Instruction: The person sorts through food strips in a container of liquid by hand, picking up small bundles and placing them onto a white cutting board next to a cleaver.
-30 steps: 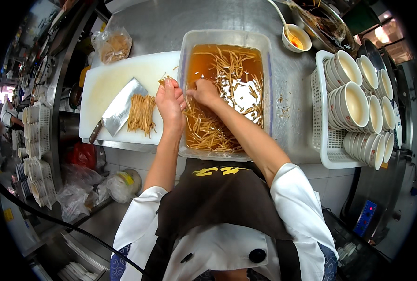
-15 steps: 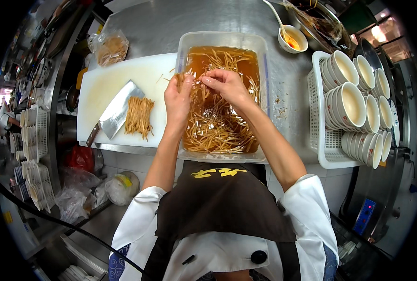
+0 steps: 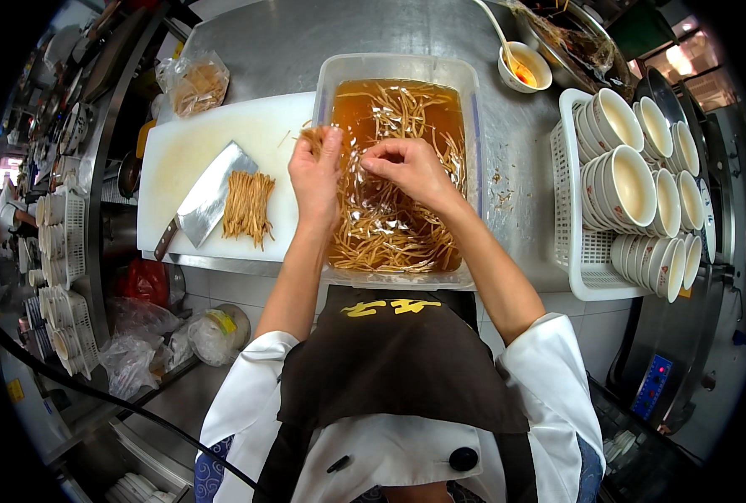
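Note:
A clear plastic tub (image 3: pixel 472 109) holds amber liquid with many thin brown strips (image 3: pixel 390 247) soaking in it. Over the tub's left side, my left hand (image 3: pixel 316 180) is closed around a small bunch of these strips, their ends poking out past the fingers. My right hand (image 3: pixel 415 172) hovers above the liquid, thumb and forefinger pinched; what they hold, if anything, is too small to make out. To the left, a neat bundle of strips (image 3: pixel 249 210) lies on a white cutting board (image 3: pixel 176 147), beside a cleaver (image 3: pixel 218 197) with a dark handle.
A plastic bag of brown pieces (image 3: pixel 201 84) sits behind the board. At right, a white basket (image 3: pixel 567 193) carries stacked bowls (image 3: pixel 629 186). Farther back are a small bowl (image 3: pixel 542 80) with a spoon and red-orange contents, and a large metal basin (image 3: pixel 549 38).
My hands have drawn apart: the left moved slightly left with its bunch, while the right moved slightly right and down, away from it.

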`<state>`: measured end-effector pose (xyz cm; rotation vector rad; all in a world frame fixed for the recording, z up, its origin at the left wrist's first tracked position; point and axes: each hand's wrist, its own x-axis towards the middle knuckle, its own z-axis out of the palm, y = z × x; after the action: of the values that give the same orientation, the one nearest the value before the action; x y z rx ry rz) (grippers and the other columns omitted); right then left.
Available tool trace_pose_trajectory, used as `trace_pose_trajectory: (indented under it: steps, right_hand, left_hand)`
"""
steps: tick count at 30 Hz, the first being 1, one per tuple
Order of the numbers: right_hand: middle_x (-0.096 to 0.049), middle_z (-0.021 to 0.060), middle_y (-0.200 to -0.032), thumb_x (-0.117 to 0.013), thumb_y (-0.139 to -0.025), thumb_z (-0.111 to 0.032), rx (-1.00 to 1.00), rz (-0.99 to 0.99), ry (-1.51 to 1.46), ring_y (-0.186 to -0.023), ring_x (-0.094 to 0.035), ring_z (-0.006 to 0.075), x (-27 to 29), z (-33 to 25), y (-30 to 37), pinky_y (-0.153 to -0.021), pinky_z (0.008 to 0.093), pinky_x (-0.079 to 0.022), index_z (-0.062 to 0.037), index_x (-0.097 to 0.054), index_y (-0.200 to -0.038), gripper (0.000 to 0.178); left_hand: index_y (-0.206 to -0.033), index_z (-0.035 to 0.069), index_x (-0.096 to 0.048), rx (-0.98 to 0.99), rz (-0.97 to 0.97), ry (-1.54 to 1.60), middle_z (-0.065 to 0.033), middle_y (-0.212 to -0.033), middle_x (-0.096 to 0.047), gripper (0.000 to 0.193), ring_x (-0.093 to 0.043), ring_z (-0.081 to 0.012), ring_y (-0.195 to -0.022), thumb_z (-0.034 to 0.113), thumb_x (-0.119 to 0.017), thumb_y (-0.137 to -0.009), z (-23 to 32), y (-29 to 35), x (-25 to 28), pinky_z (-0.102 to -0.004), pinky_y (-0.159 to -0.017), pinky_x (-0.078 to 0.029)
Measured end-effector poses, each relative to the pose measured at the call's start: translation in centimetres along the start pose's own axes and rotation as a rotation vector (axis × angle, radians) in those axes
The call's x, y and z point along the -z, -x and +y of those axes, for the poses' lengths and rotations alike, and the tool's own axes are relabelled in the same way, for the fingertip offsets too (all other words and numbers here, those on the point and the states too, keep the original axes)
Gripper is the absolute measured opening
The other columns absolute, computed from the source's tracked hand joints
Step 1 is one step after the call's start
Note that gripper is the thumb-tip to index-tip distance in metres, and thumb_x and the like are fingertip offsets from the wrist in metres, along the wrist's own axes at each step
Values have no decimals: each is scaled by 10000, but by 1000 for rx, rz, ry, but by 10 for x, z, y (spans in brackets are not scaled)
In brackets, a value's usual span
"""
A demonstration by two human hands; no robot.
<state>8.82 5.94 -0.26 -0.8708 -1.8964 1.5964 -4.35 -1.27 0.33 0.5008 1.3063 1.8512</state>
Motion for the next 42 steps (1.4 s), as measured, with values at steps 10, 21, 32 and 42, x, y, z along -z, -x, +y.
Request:
trace_pose_trajectory:
  steps: [10, 21, 32, 42]
  right_hand:
    - [-622, 50, -767, -624, -810, -31, -30, 104, -415, -753, -594, 79, -3, -10, 5, -660, 198, -474, 20, -577, -910, 121]
    - [-625, 56, -760, -652, -785, -22, -94, 25, -441, -712, -605, 93, 3, -13, 6, -629, 200, -479, 11, -563, -832, 105]
    - [-642, 111, -880, -574, -832, -12, -213, 54, -555, -785, -615, 132, 14, 7, 9, -713, 223, -497, 28, -564, -992, 165]
    - [-633, 58, -863, -587, -832, -50, -110, 143, -327, -782, -571, 90, 14, 3, 9, -705, 214, -457, 5, -590, -962, 141]
  left_hand:
    - [-902, 8, -623, 99, -105, -194, 17, -706, -575, 115, -465, -28, -567, 93, -638, -826, 0, 7, 0, -150, -496, -349]
    - [-893, 11, -632, 96, -224, -157, 45, -704, -519, 112, -370, -4, -530, 109, -625, -837, 7, 9, -2, -143, -431, -262]
    - [-902, 71, -482, 14, -148, 75, -42, -769, -574, 74, -408, -30, -537, 142, -495, -919, 17, -1, 10, -140, -421, -274]
    - [-922, 58, -497, 110, -142, -159, -53, -785, -609, 85, -434, -19, -512, 143, -502, -916, 9, 7, 2, -134, -406, -287]
